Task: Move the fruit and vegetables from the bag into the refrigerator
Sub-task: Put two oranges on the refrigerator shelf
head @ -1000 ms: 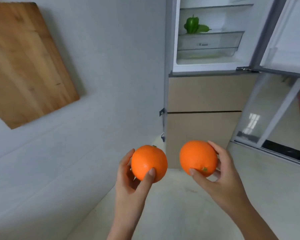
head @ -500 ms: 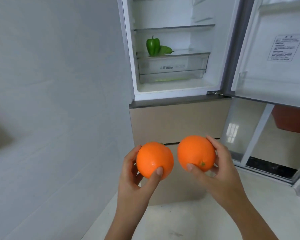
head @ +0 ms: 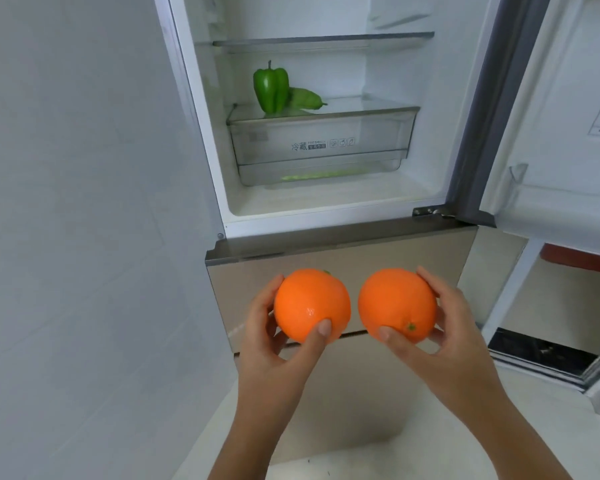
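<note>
You hold two round, bright orange oranges side by side in front of the open white refrigerator (head: 201, 109): your left hand (head: 274, 344) is clamped around the left orange (head: 311, 304), thumb pressed on its lower front, and your right hand (head: 440, 341) grips the right orange (head: 396, 304), whose green stem end faces you. The two fruits sit just apart, level with the beige lower drawer front (head: 343, 258). Inside, an upright glossy green bell pepper (head: 271, 87) stands on the glass shelf above the clear plastic crisper drawer (head: 321, 143), touching a paler green pepper (head: 305, 99) lying behind it. The white refrigerator door (head: 568, 109) hangs open at right.
</note>
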The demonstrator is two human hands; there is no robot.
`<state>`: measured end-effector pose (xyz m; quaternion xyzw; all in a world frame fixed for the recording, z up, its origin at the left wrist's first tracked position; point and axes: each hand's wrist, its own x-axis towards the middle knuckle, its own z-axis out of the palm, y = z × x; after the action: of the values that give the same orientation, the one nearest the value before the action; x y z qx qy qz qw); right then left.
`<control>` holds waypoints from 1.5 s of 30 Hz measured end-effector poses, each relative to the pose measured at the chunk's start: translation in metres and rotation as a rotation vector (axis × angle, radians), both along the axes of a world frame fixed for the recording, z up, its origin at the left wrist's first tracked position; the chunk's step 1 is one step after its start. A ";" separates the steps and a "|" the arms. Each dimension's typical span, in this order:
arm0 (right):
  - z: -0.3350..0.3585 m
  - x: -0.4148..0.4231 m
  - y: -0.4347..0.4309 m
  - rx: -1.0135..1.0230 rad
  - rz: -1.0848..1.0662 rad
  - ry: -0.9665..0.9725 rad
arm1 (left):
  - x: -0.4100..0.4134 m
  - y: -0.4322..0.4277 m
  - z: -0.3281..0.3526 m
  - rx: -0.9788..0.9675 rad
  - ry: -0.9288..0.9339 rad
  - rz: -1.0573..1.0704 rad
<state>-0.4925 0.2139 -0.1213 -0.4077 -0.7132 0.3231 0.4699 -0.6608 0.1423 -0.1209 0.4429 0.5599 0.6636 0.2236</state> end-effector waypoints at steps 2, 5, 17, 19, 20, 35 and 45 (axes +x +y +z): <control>0.007 -0.012 0.030 0.026 -0.033 -0.018 | -0.013 0.034 0.005 0.040 0.003 -0.034; 0.028 -0.035 0.075 0.079 -0.058 -0.030 | -0.036 0.082 0.023 0.101 0.044 -0.062; 0.113 -0.098 0.212 0.335 -0.071 0.056 | -0.100 0.223 0.118 0.350 0.243 0.003; 0.131 -0.103 0.234 0.386 -0.038 0.109 | -0.103 0.240 0.135 0.394 0.274 0.054; 0.139 -0.106 0.244 0.411 -0.020 0.129 | -0.104 0.247 0.144 0.415 0.293 0.079; 0.260 -0.140 0.383 0.596 0.086 0.182 | -0.147 0.355 0.263 0.476 0.587 0.446; 0.302 -0.202 0.457 0.498 0.191 -0.024 | -0.202 0.410 0.296 0.233 0.666 0.458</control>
<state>-0.6942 0.6704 0.1803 -0.2144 -0.8113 0.1758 0.5148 -0.8628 0.5519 0.1751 0.5197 0.6068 0.5756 -0.1745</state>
